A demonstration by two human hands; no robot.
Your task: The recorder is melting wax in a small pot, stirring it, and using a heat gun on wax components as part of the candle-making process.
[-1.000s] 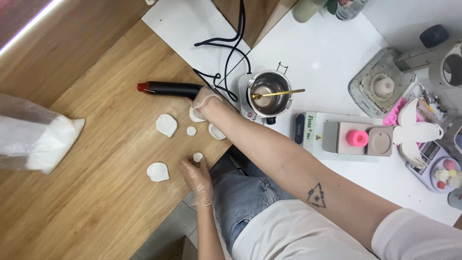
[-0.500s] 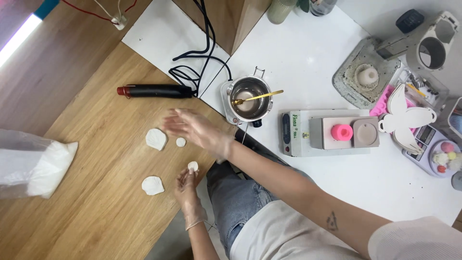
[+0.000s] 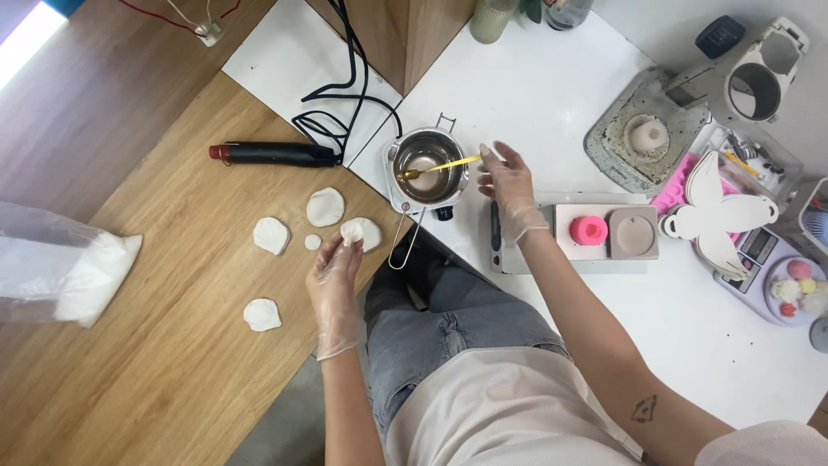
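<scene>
Pinching a small white petal (image 3: 348,235) between gloved left hand (image 3: 335,280) fingertips, near the wooden table (image 3: 172,362) edge, beside larger petals (image 3: 325,206). Right hand (image 3: 509,185), gloved, fingers loosely spread, holding nothing, just beside the yellow stick (image 3: 440,166) resting across the metal pot (image 3: 426,168) on the white counter (image 3: 552,95).

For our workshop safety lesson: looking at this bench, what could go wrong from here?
1. The right hand reaches for the yellow stick in the metal pot; its contents could spill or burn if hot.
2. The black cables run beside the pot and could snag.
3. The white petal pieces near the left hand look fragile.
</scene>
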